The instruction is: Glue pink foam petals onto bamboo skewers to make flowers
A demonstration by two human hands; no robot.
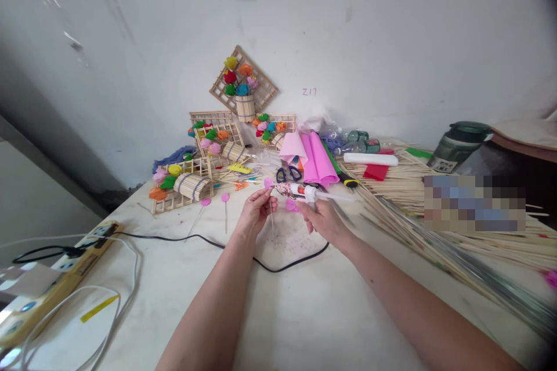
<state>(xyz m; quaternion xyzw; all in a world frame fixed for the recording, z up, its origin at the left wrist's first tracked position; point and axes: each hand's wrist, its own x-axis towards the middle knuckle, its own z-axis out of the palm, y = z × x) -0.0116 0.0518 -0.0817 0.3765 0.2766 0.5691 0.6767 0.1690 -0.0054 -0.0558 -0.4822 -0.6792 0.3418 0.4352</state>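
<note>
My left hand (256,208) pinches a thin wooden stick (271,214) topped with a small pink paper piece (268,183). My right hand (321,215) grips a white glue gun (304,191), its patterned front end pointing left at the stick's top. A black cord (278,268) runs from the gun across the white table (304,313). Both hands meet above the table's middle. A pink paper scrap (290,205) lies just under them.
Stick frames with paper flowers (191,179) stand at the back against the wall. Blue-handled scissors (289,174), pink paper sheets (317,162), a big pile of bamboo sticks (435,226) at right, a green flask (456,148), a power strip (65,269) at left.
</note>
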